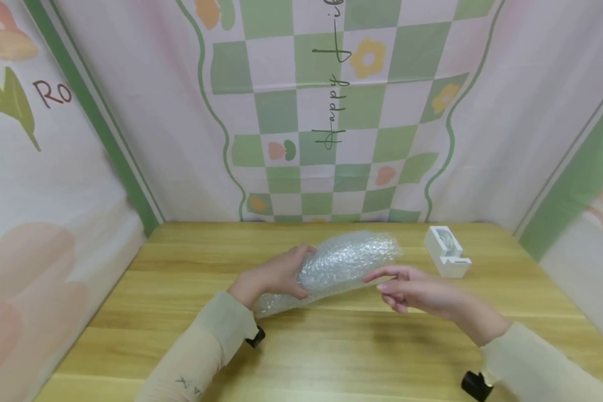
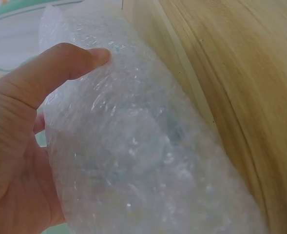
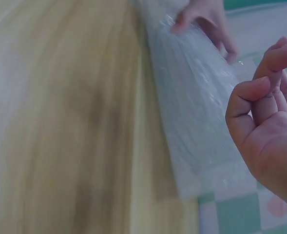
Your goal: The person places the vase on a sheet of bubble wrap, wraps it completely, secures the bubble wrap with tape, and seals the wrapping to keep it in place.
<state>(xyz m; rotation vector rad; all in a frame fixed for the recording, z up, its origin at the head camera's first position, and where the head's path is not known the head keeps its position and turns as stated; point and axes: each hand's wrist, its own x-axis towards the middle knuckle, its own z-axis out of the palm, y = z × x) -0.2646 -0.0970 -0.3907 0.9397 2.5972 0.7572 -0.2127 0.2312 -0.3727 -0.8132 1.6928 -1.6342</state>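
A roll-shaped bundle of clear bubble wrap (image 1: 349,259) lies slantwise on the wooden table. My left hand (image 1: 281,272) grips it near its left part, with thumb and fingers spread around it. In the left wrist view, the left thumb (image 2: 80,61) presses on the bubble wrap (image 2: 133,141). What lies inside the wrap is too blurred to tell. By the bundle's right end is my right hand (image 1: 412,290), its fingers loosely bent. The right wrist view shows this hand (image 3: 275,122) beside the wrap (image 3: 197,117), with nothing visible between thumb and fingers.
A white tape dispenser (image 1: 447,251) with a roll of tape stands at the back right of the table (image 1: 331,357). Behind the table hangs a green-and-white checked curtain (image 1: 316,111), and printed cloth flanks both sides.
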